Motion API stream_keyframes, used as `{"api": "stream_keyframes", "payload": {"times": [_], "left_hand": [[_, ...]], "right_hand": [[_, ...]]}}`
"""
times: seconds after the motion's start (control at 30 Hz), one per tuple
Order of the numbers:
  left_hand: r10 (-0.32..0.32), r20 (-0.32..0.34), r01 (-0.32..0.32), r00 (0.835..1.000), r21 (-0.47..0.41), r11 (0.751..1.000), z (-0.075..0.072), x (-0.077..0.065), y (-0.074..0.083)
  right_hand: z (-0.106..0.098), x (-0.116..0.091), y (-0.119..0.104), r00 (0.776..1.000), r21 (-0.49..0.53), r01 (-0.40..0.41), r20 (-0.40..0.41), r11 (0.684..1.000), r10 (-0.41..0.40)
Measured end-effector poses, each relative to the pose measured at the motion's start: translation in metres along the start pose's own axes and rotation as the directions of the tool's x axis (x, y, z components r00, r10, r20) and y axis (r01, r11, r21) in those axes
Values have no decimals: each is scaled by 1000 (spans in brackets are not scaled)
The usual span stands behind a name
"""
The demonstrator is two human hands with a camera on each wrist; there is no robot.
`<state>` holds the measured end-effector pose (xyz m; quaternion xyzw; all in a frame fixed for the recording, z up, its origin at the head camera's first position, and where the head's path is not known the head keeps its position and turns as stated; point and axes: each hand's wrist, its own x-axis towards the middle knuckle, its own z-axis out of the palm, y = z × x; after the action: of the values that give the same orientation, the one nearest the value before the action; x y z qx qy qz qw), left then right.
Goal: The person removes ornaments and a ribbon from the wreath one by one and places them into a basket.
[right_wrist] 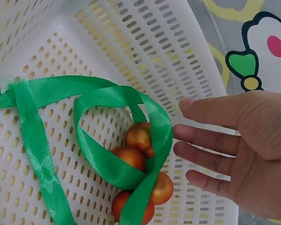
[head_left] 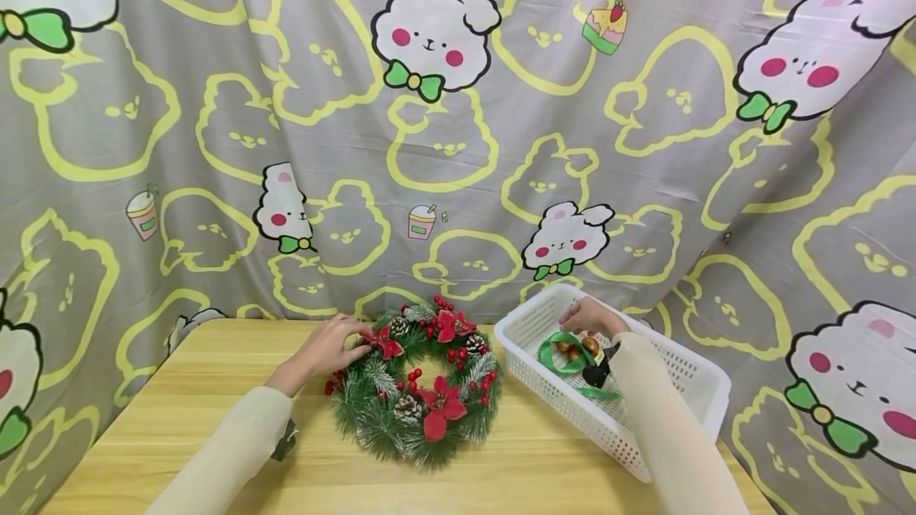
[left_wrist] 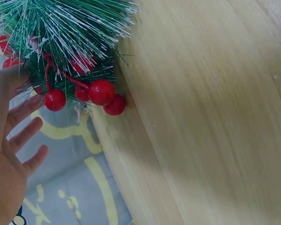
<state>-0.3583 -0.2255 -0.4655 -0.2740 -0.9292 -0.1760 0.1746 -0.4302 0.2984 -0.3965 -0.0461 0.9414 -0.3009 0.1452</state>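
A green Christmas wreath (head_left: 461,424) with frosted needles, pinecones, red berries (left_wrist: 102,92) and red flowers lies on the table. At its far left, my left hand (head_left: 325,352) pinches a small red bow (head_left: 387,342) between thumb and index finger. In the left wrist view the needles partly cover those fingertips; the other fingers are spread. My right hand (right_wrist: 253,154) reaches into a white perforated basket (head_left: 511,336), its fingers extended and holding nothing. Just beside those fingers lie a looped green ribbon (right_wrist: 42,154) and several copper-coloured ball ornaments (right_wrist: 132,206).
The basket stands at the right of the wooden table (head_left: 215,356). A black item (head_left: 597,372) lies in it beside the ribbon, partly behind the right forearm. A patterned grey curtain (head_left: 458,141) hangs right behind the table. A dark device (head_left: 285,442) shows at the left sleeve.
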Motion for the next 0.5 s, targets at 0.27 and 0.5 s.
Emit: {"api": "stream_keyframes", "payload": {"times": [0.27, 0.5], "left_hand": [[-15, 3, 15, 1000, 3, 1000, -1, 3, 2], [-82, 35, 83, 996, -50, 995, -6, 2, 6]], "right_hand": [[-4, -5, -3, 1000, 6, 5, -1, 1000, -5], [-4, -6, -3, 997, 43, 70, -31, 997, -69]]}}
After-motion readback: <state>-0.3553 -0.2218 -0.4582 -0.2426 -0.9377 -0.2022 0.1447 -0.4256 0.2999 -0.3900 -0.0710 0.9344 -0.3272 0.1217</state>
